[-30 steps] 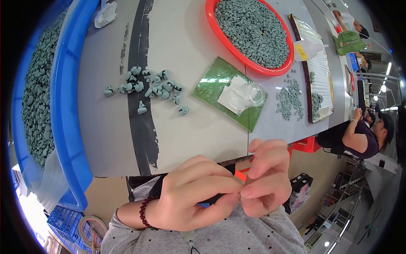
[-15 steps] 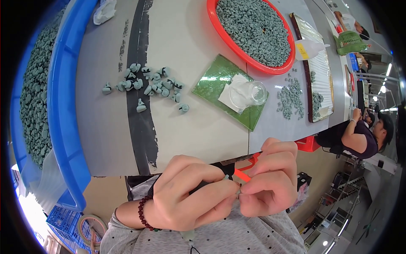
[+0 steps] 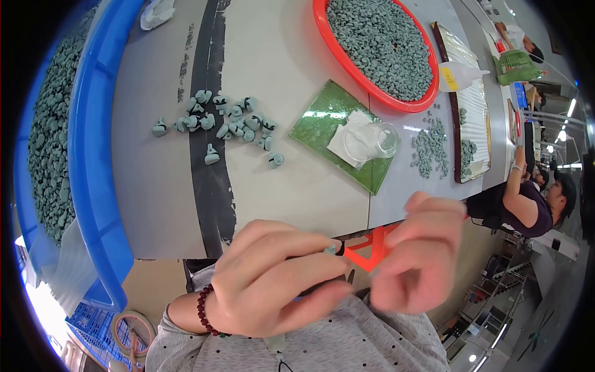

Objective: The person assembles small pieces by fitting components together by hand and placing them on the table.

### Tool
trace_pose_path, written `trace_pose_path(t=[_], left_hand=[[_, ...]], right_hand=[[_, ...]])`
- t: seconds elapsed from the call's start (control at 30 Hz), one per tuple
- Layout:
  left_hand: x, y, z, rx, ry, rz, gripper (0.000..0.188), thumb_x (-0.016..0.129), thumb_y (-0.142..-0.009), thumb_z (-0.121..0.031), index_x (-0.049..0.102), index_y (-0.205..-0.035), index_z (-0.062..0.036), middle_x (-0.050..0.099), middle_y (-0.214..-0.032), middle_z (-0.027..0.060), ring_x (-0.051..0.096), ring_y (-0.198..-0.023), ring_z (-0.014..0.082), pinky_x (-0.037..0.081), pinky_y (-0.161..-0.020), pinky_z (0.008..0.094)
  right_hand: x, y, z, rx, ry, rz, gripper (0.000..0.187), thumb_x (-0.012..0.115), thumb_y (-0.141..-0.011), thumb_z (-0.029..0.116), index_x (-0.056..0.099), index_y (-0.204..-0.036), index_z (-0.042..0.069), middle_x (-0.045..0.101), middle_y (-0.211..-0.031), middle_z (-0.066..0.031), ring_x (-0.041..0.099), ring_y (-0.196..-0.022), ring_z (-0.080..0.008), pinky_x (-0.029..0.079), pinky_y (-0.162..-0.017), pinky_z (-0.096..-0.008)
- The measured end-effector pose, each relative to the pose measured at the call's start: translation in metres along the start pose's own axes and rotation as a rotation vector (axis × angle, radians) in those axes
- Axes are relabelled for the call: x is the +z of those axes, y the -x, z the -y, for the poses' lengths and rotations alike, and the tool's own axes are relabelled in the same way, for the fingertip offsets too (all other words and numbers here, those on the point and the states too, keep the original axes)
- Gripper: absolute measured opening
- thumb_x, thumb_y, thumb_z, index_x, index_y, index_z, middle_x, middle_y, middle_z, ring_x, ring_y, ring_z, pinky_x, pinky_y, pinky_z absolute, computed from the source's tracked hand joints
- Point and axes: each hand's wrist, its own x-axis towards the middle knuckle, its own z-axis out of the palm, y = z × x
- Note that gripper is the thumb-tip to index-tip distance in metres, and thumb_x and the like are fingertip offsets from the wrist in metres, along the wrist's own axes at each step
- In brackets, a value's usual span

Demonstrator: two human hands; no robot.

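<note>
My left hand [image 3: 273, 279], a dark red bead bracelet at its wrist, is closed before my body, below the table's near edge. Between its fingers shows a small grey-green piece [image 3: 331, 249] with a black part; the rest is hidden. To its right and apart from it, my right hand [image 3: 418, 263] is blurred, with the fingers curled in; whatever they pinch cannot be made out. On the table lies a loose group of grey-green and black pieces [image 3: 248, 124]. Right of these, a green tile [image 3: 316, 127] carries white tissue and a small clear glass vessel [image 3: 384, 139].
A blue bin [image 3: 93, 155] of grey-green parts stands at the left. Farther off are a red basin [image 3: 322, 31] of small parts, scattered bits [image 3: 431, 149], a white squeeze bottle [image 3: 458, 75] and a ridged tray [image 3: 474, 111]. A co-worker [image 3: 527, 198] sits at the right.
My hands have come apart: the right has moved off to the right, while the left stays nearly in place. The view of the table has shifted slightly.
</note>
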Motion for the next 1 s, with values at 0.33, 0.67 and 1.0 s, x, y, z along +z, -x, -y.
trace_pose_path(t=[0.33, 0.67, 1.0], left_hand=[[-0.010, 0.007, 0.005, -0.091, 0.461, 0.065, 0.016, 0.067, -0.078, -0.003, 0.053, -0.086, -0.0046, 0.063, -0.069, 0.0084, 0.055, -0.058, 0.0145, 0.041, -0.055, 0.0266], [-0.008, 0.000, 0.011, -0.227, 0.712, 0.106, 0.021, 0.070, -0.079, -0.008, 0.061, -0.092, 0.0049, 0.065, -0.078, 0.0174, 0.064, -0.070, 0.0227, 0.050, -0.062, 0.0294], [-0.015, 0.004, 0.002, -0.358, 0.821, 0.084, 0.019, 0.066, -0.076, 0.005, 0.067, -0.095, 0.0034, 0.068, -0.087, 0.0119, 0.062, -0.070, 0.0183, 0.048, -0.062, 0.0275]], right_hand=[[0.005, -0.013, -0.052, 0.122, 0.323, -0.136, 0.019, 0.066, -0.063, 0.000, 0.057, -0.078, 0.007, 0.056, -0.087, -0.0057, 0.047, -0.083, -0.0232, 0.036, -0.074, -0.0323], [0.004, -0.019, -0.051, 0.090, 0.393, -0.077, 0.020, 0.066, -0.063, -0.001, 0.057, -0.079, 0.007, 0.056, -0.087, -0.0059, 0.047, -0.083, -0.0241, 0.037, -0.074, -0.0326], [0.002, -0.024, -0.040, 0.019, 0.570, -0.006, 0.018, 0.066, -0.065, 0.001, 0.057, -0.079, 0.006, 0.056, -0.087, -0.0067, 0.048, -0.083, -0.0239, 0.036, -0.076, -0.0334]])
